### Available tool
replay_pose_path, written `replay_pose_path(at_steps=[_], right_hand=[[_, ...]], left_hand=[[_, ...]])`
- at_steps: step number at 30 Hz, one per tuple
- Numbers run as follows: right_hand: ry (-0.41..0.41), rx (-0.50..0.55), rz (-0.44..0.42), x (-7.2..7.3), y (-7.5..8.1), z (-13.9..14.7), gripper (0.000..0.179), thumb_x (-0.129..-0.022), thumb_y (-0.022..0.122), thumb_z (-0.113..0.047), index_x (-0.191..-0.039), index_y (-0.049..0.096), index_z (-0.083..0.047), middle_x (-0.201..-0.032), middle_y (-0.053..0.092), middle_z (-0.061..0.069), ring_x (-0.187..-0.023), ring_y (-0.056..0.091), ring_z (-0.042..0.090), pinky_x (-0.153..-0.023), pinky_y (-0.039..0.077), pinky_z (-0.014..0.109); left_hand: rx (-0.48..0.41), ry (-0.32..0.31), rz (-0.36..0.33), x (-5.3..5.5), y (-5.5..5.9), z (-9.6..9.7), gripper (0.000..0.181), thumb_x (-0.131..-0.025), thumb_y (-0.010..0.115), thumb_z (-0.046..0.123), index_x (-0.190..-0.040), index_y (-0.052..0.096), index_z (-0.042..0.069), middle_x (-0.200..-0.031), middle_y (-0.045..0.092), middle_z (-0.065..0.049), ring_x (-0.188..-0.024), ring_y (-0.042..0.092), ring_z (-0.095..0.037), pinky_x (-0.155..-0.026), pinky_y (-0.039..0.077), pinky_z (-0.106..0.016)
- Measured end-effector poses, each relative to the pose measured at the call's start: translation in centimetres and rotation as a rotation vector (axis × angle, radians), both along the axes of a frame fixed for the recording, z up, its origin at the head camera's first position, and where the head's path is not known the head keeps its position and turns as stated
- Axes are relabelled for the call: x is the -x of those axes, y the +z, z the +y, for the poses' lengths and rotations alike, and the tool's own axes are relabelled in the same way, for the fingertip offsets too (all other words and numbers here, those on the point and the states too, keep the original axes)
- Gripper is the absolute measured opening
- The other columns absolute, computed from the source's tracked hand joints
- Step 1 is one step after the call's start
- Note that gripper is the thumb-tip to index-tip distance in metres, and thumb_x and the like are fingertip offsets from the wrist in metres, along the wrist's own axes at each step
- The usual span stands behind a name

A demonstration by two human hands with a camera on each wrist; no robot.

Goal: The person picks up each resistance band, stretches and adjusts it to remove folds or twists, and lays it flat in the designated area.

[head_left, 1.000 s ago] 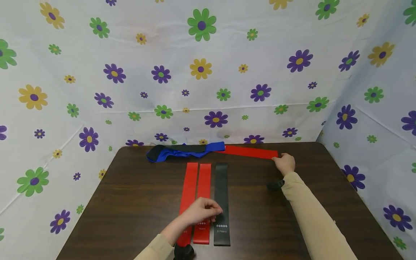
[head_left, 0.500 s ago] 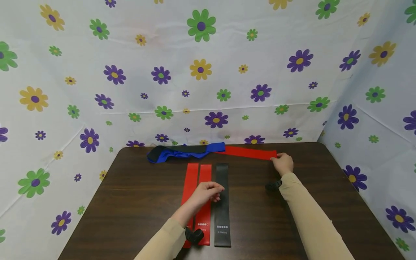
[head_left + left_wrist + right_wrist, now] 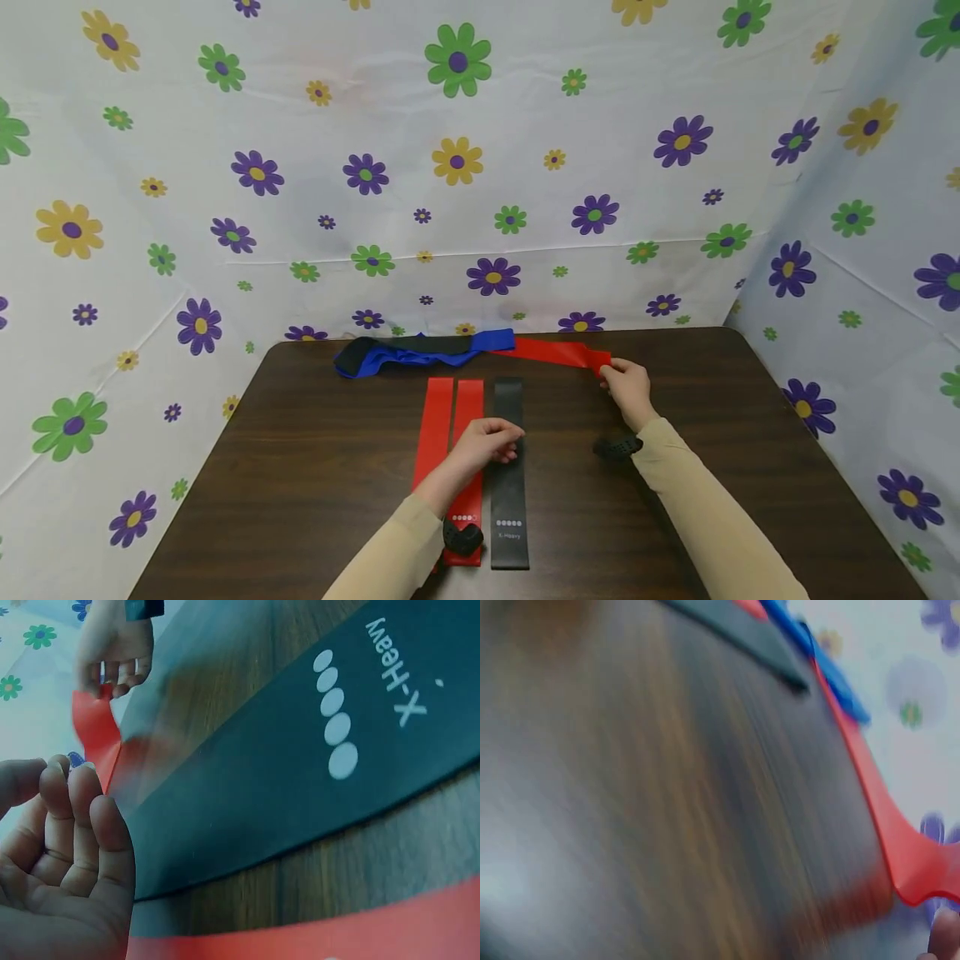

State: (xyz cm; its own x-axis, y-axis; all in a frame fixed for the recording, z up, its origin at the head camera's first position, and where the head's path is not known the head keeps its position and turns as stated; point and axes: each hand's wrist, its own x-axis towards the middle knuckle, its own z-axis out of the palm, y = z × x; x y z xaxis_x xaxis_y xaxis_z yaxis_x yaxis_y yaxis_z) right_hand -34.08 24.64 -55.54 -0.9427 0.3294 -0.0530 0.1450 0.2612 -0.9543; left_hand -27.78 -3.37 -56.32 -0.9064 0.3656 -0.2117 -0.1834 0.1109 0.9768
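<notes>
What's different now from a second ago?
The right grip moved left, holding the end of the far red band, which is now bent near that end. The left grip moved away from the person, holding nothing. The two nearer red bands, flat black band and blue band stayed put.

Head view looks forward and down over the worktop (image 3: pixel 300 467) — tilted, nearer wrist views share the far red band (image 3: pixel 551 351).
</notes>
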Motion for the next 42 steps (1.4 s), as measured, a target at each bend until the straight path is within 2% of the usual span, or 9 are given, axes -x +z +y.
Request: replay_pose_path(at_steps=[5, 8, 14, 18, 22, 25, 29, 33, 42], right_hand=[[0.046, 0.029, 0.043, -2.2, 0.2, -2.1, 0.033, -0.095, 0.061, -0.017, -0.119, 0.064, 0.005, -0.102, 0.065, 0.018, -0.082, 0.064, 0.031, -0.066, 0.051, 0.027], [0.073, 0.025, 0.064, -3.4, 0.2, -3.3, 0.031, -0.094, 0.064, -0.018, -0.115, 0.066, 0.004, -0.101, 0.066, 0.017, -0.083, 0.064, 0.032, -0.066, 0.051, 0.025], [0.137, -0.054, 0.148, -5.3, 0.3, -5.5, 0.022, -0.088, 0.07, -0.012, -0.103, 0.072, 0.004, -0.092, 0.07, 0.014, -0.074, 0.061, 0.022, -0.062, 0.048, 0.023], [0.198, -0.129, 0.201, -6.2, 0.4, -6.4, 0.015, -0.087, 0.071, -0.008, -0.099, 0.074, 0.0, -0.09, 0.07, 0.01, -0.074, 0.054, 0.019, -0.062, 0.042, 0.026], [0.251, -0.162, 0.246, -7.0, 0.7, -7.0, 0.012, -0.087, 0.072, -0.007, -0.097, 0.075, -0.002, -0.089, 0.07, 0.007, -0.075, 0.054, 0.019, -0.064, 0.043, 0.028], [0.286, -0.176, 0.291, -7.7, 1.1, -7.4, 0.01, -0.086, 0.072, -0.006, -0.095, 0.076, -0.003, -0.084, 0.068, 0.003, -0.072, 0.054, 0.018, -0.061, 0.043, 0.028], [0.326, -0.166, 0.33, -8.5, 1.7, -8.0, 0.008, -0.085, 0.073, -0.006, -0.092, 0.077, -0.007, -0.079, 0.065, -0.001, -0.068, 0.053, 0.015, -0.058, 0.044, 0.026], [0.354, -0.134, 0.332, -9.3, 2.5, -8.9, 0.006, -0.085, 0.074, -0.006, -0.09, 0.077, -0.007, -0.078, 0.064, -0.001, -0.066, 0.055, 0.013, -0.058, 0.047, 0.025], [0.434, -0.084, 0.378, -13.2, 7.7, -10.3, 0.008, -0.084, 0.07, 0.004, -0.091, 0.074, 0.004, -0.08, 0.063, 0.007, -0.064, 0.055, 0.011, -0.056, 0.049, 0.025]], left_hand=[[-0.034, 0.0, -0.002, 0.1, 0.0, 0.9, 0.031, -0.094, 0.064, 0.019, -0.111, 0.067, -0.005, -0.088, 0.068, -0.014, -0.07, 0.066, -0.016, -0.068, 0.056, -0.031], [-0.06, 0.01, 0.004, 0.4, 0.2, 1.4, 0.033, -0.095, 0.061, 0.016, -0.121, 0.061, -0.004, -0.099, 0.068, -0.02, -0.077, 0.068, -0.02, -0.071, 0.056, -0.033], [-0.079, 0.018, 0.054, 1.2, 1.1, 2.7, 0.051, -0.098, 0.055, 0.009, -0.147, 0.039, 0.012, -0.111, 0.063, -0.027, -0.084, 0.069, -0.029, -0.073, 0.056, -0.036], [-0.072, 0.0, 0.099, 1.9, 1.6, 3.7, 0.061, -0.098, 0.055, 0.006, -0.152, 0.031, 0.02, -0.11, 0.061, -0.028, -0.084, 0.069, -0.033, -0.072, 0.056, -0.038], [-0.03, -0.009, 0.155, 2.3, 2.3, 4.3, 0.06, -0.097, 0.053, -0.001, -0.151, 0.034, 0.017, -0.102, 0.06, -0.027, -0.085, 0.067, -0.04, -0.072, 0.056, -0.044], [0.015, 0.006, 0.178, 2.8, 2.2, 4.3, 0.054, -0.096, 0.052, -0.003, -0.146, 0.041, 0.011, -0.099, 0.06, -0.02, -0.085, 0.067, -0.041, -0.073, 0.056, -0.046], [0.094, 0.059, 0.198, 3.8, 1.4, 3.9, 0.046, -0.094, 0.052, -0.002, -0.139, 0.049, 0.005, -0.109, 0.062, -0.017, -0.083, 0.068, -0.033, -0.072, 0.056, -0.043], [0.144, 0.113, 0.201, 4.7, 1.8, 3.1, 0.043, -0.092, 0.054, -0.002, -0.135, 0.054, 0.003, -0.122, 0.059, -0.018, -0.082, 0.066, -0.027, -0.073, 0.056, -0.039], [0.264, 0.161, 0.264, 6.8, 3.9, 1.2, 0.04, -0.092, 0.059, 0.006, -0.132, 0.058, 0.007, -0.121, 0.062, -0.014, -0.085, 0.061, -0.024, -0.073, 0.052, -0.034]])
